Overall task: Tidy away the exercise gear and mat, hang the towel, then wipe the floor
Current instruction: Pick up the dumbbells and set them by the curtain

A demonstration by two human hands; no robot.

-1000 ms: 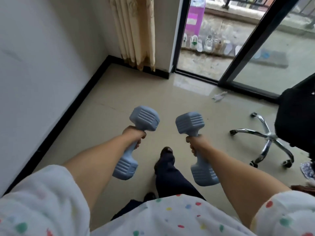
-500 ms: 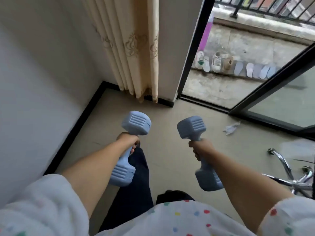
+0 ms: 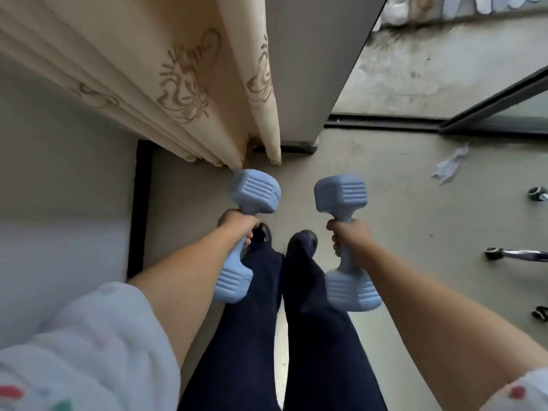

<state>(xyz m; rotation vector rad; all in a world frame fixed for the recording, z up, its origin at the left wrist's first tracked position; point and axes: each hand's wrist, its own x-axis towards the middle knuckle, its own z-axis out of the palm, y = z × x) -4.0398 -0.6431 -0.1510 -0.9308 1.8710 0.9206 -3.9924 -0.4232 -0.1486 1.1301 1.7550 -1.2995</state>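
I carry two light-blue dumbbells, one in each hand, above the beige tiled floor. My left hand (image 3: pixel 237 226) grips the handle of the left dumbbell (image 3: pixel 253 192), whose far head points toward the curtain. My right hand (image 3: pixel 350 235) grips the handle of the right dumbbell (image 3: pixel 341 192); its near head is slightly blurred. Both are held roughly upright in front of my legs, with my feet in dark shoes just below them. No mat or towel is in view.
A cream patterned curtain (image 3: pixel 184 93) hangs in the room corner just ahead, beside a white wall (image 3: pixel 59 188) with black skirting. A crumpled scrap (image 3: pixel 450 164) lies on the floor at right. Chrome office-chair legs (image 3: pixel 516 255) with castors reach in from the right edge. The balcony door track (image 3: pixel 382 123) runs behind.
I have walked toward the corner; the curtain and wall are much closer and the view tilts further down. Both hands still hold the dumbbells, and the chair has slid toward the right edge.
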